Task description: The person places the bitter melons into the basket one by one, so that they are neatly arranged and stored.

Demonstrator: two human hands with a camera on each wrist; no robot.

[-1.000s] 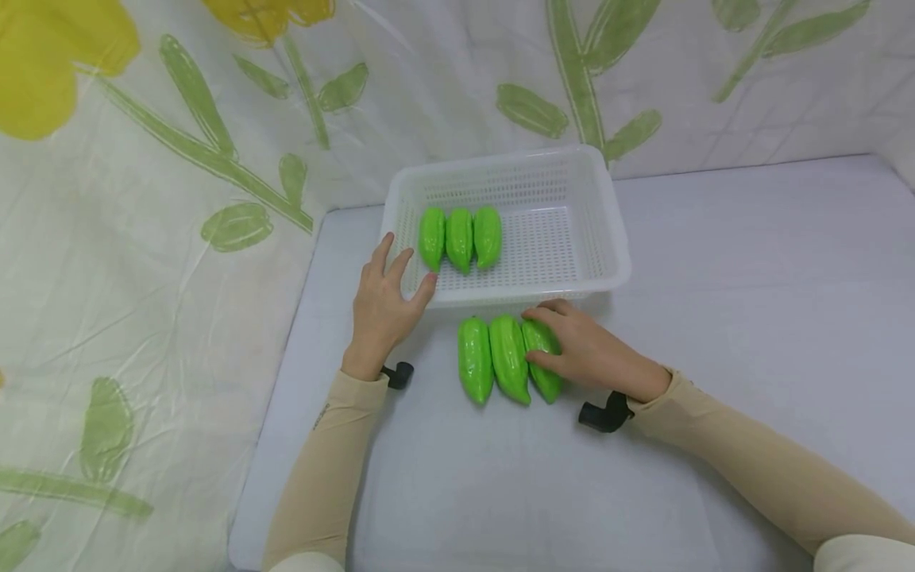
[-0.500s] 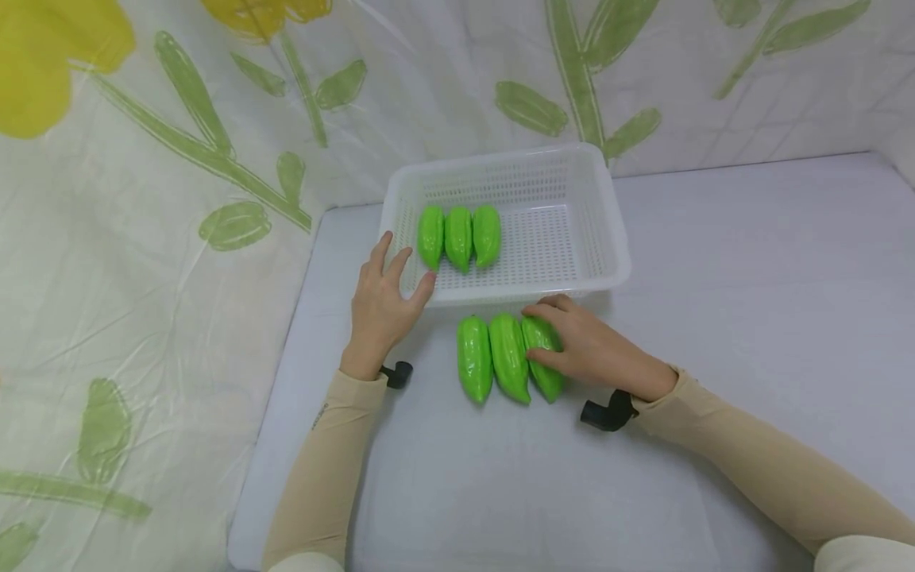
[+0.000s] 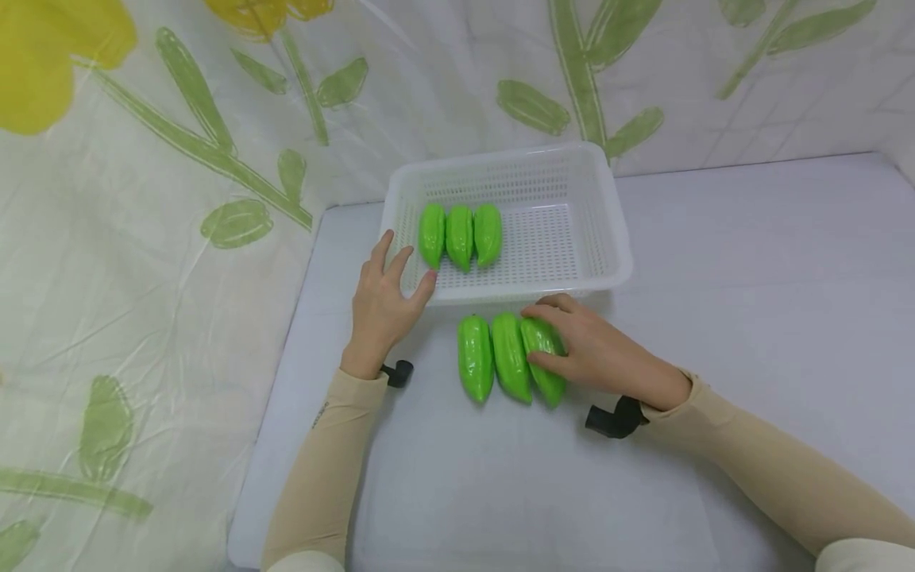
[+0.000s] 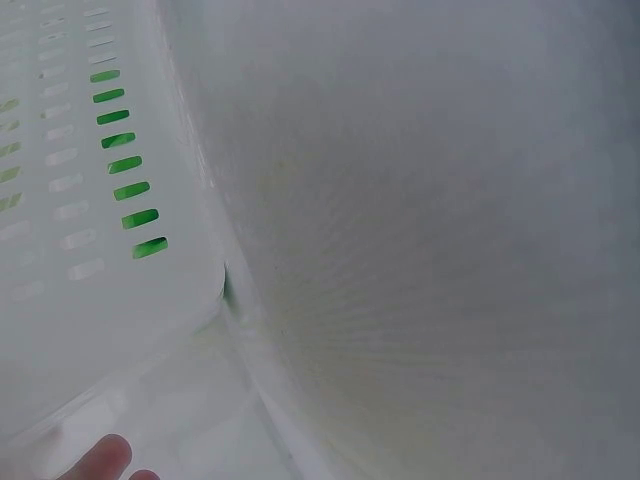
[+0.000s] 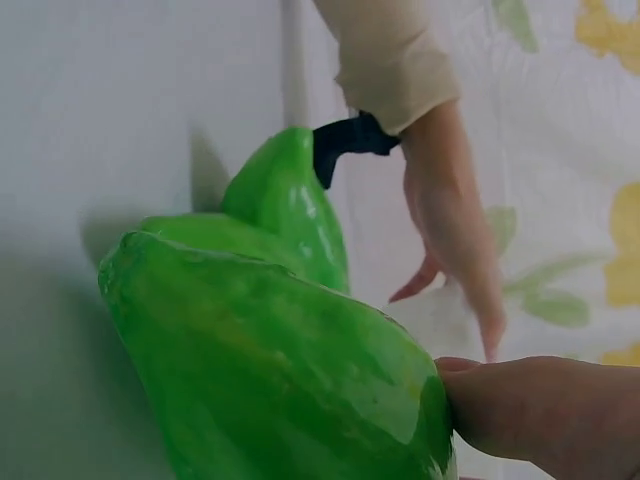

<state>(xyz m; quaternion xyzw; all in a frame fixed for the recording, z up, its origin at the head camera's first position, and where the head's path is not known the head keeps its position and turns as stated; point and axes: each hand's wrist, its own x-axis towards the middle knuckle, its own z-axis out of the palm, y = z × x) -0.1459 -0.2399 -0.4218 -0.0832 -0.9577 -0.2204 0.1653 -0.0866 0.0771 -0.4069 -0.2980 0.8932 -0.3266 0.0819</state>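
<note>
In the head view, my right hand (image 3: 596, 355) grips the rightmost of three glossy green, pepper-like vegetables (image 3: 542, 342) lying side by side in front of a white basket. The middle one (image 3: 511, 357) and the left one (image 3: 475, 359) sit just beside it. The right wrist view has my thumb (image 5: 540, 405) against the end of the gripped green vegetable (image 5: 280, 360). My left hand (image 3: 382, 308), fingers spread, rests at the near left corner of the white basket (image 3: 500, 297). Inside that basket, three similar green vegetables (image 3: 460, 238) lie in a row at the left.
The white table (image 3: 750, 318) stretches out to the right of the basket and toward the front. A curtain (image 3: 429, 87) with printed flowers hangs behind the basket and along the left. Each wrist carries a small black mount (image 3: 616, 419). The left wrist view shows the basket's slotted wall (image 4: 70, 320).
The right hand and wrist have shifted very slightly to the right, and the lower tip of the gripped green vegetable with them. The left hand and the basket stay put.
</note>
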